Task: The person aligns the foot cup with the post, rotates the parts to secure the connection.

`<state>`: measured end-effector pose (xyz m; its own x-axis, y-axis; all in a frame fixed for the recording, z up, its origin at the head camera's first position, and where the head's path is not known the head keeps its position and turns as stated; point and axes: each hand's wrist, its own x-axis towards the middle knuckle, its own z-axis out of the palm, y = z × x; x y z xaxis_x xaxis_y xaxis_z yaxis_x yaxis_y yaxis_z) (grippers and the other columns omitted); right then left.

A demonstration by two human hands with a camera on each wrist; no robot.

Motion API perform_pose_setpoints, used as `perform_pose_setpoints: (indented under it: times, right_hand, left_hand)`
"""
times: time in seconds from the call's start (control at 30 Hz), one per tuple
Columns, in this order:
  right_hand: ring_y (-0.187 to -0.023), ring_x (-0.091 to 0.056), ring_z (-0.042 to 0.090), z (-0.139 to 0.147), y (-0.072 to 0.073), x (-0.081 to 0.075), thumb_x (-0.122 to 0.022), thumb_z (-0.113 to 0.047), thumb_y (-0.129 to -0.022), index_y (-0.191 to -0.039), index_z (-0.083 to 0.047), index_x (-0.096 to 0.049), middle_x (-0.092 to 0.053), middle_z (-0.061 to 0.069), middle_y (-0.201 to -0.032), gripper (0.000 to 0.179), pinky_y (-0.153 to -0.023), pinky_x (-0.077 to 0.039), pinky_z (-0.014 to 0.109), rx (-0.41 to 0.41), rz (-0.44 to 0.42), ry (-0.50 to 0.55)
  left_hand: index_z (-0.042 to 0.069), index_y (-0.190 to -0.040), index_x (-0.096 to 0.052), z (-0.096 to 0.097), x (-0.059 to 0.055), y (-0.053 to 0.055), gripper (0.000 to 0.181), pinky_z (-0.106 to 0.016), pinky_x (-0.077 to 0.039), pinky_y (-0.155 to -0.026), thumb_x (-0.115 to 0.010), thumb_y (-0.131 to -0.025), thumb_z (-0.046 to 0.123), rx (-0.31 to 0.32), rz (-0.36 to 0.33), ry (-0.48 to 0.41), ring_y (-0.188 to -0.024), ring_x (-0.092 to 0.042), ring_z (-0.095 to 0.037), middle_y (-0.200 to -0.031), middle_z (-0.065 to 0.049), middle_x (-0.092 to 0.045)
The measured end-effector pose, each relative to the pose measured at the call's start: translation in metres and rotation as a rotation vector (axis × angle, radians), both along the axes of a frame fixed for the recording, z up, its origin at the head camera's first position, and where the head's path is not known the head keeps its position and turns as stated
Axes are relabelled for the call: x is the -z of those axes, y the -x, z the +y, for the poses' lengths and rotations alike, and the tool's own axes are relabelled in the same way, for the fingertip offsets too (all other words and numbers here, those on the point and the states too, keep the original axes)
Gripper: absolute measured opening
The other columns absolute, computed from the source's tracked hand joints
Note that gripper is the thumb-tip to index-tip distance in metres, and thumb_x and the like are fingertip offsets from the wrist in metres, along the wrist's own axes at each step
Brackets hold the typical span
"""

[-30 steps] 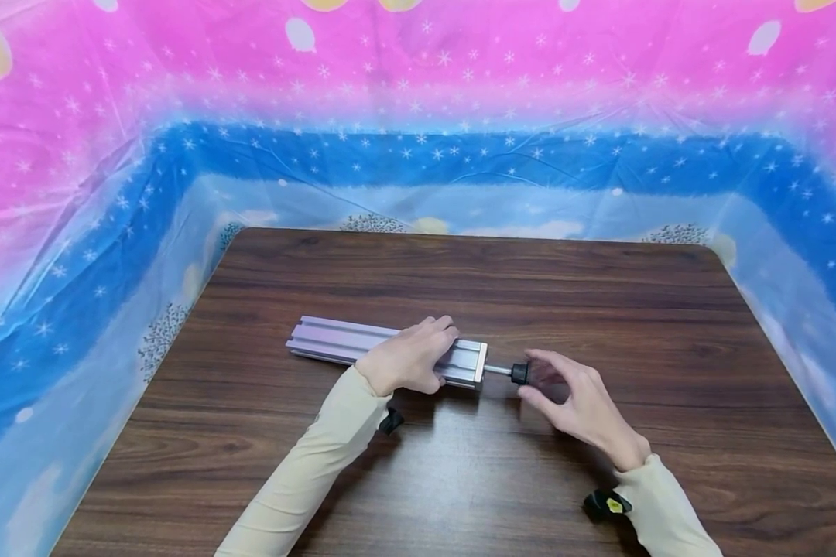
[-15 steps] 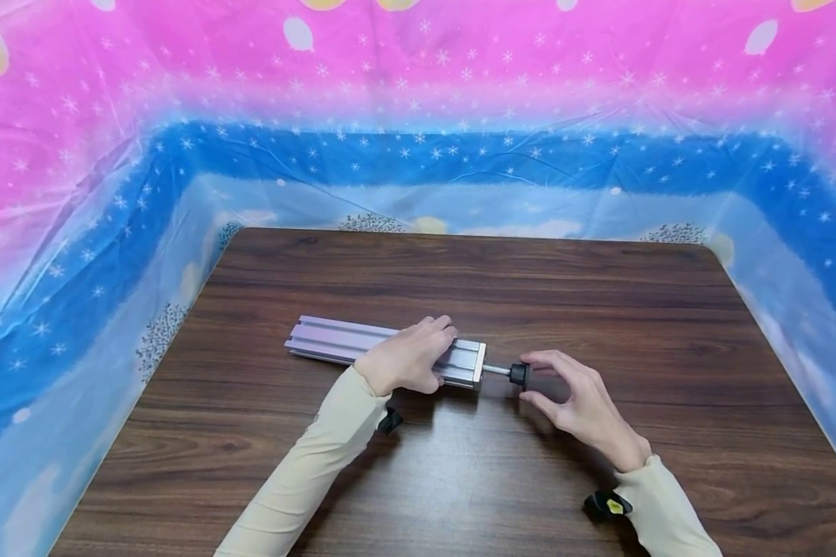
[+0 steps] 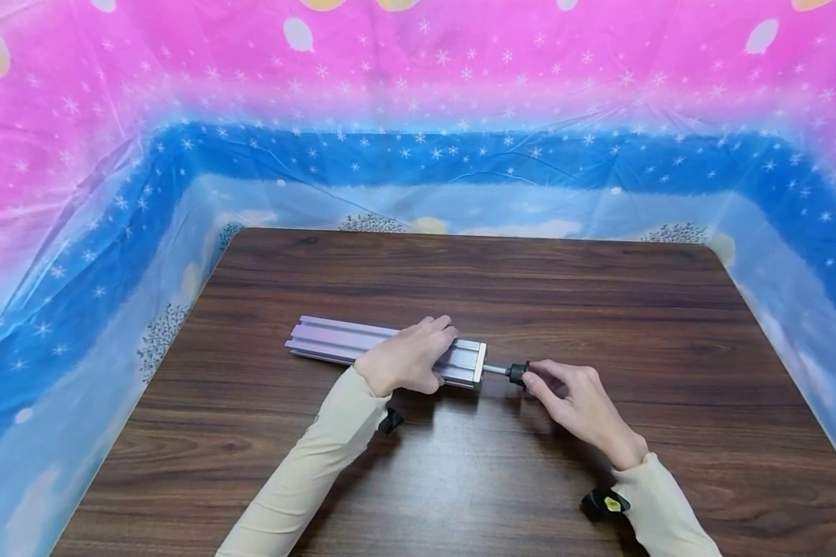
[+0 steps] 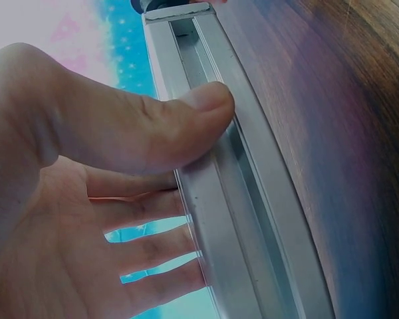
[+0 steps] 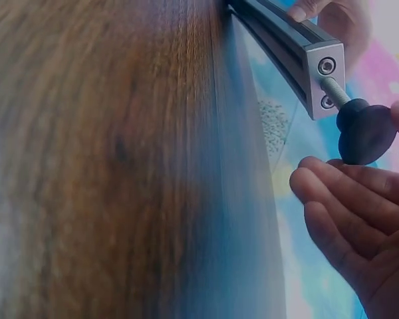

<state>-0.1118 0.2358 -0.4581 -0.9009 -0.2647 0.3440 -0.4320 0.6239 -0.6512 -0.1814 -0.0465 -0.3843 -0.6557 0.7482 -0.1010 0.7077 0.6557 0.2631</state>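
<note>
A silver aluminium extrusion [image 3: 341, 337] with slots along its sides lies on the table. My left hand [image 3: 409, 356] grips it near its right end, thumb on the near side [image 4: 213, 109] and fingers across the far side. Out of the end plate [image 5: 336, 53], which carries two socket-head screws, sticks a threaded rod [image 3: 496, 370]. At the rod's tip is a black levelling foot [image 5: 367, 133] with a round base. My right hand [image 3: 585, 406] pinches this foot at its rim between thumb and index finger, the other fingers extended below it in the right wrist view.
The dark wood-grain table [image 3: 460, 278] reaches past both hands on all sides. A pink and blue patterned cloth [image 3: 418, 155] hangs around its far and side edges. A black strap mount [image 3: 606, 503] sits at the right wrist.
The right thumb and fingers, spread wide around the foot before, have drawn together onto its rim. The left hand and the extrusion have stayed in place.
</note>
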Motion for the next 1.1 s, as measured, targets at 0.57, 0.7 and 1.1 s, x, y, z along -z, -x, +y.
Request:
perform_pose_setpoints:
  times: [0.57, 0.7, 1.1]
  right_hand:
    - [-0.102, -0.071, 0.018, 0.0036, -0.0012, 0.0005, -0.087, -0.014, -0.079, -0.138, -0.008, -0.059, -0.07, 0.008, -0.124, 0.066, -0.087, -0.057, 0.03, -0.07, 0.115, 0.005]
    - [-0.111, -0.067, 0.021, 0.0028, 0.0007, 0.0009, -0.089, -0.006, -0.073, -0.136, -0.007, -0.061, -0.068, 0.008, -0.128, 0.068, -0.097, -0.05, 0.019, -0.115, 0.207, 0.026]
    - [-0.088, -0.075, 0.015, 0.0015, 0.0004, 0.0017, -0.084, -0.009, -0.08, -0.124, -0.004, -0.069, -0.077, 0.002, -0.106, 0.047, -0.084, -0.052, 0.013, -0.067, 0.178, 0.009]
  left_hand:
    - [-0.002, -0.121, -0.061, 0.0006, 0.0003, 0.001, 0.054, -0.037, -0.049, -0.09, -0.08, -0.071, 0.008, 0.003, -0.005, -0.008, -0.098, -0.053, -0.024, -0.112, -0.009, -0.056]
    - [-0.003, -0.123, -0.06, 0.0002, -0.0011, 0.0019, 0.056, -0.039, -0.049, -0.097, -0.08, -0.071, 0.008, -0.001, -0.015, -0.012, -0.101, -0.055, -0.025, -0.114, -0.01, -0.057]
    - [-0.002, -0.12, -0.062, -0.0011, -0.0004, 0.0011, 0.053, -0.036, -0.048, -0.088, -0.08, -0.071, 0.008, 0.003, -0.004, -0.015, -0.095, -0.051, -0.023, -0.11, -0.008, -0.056]
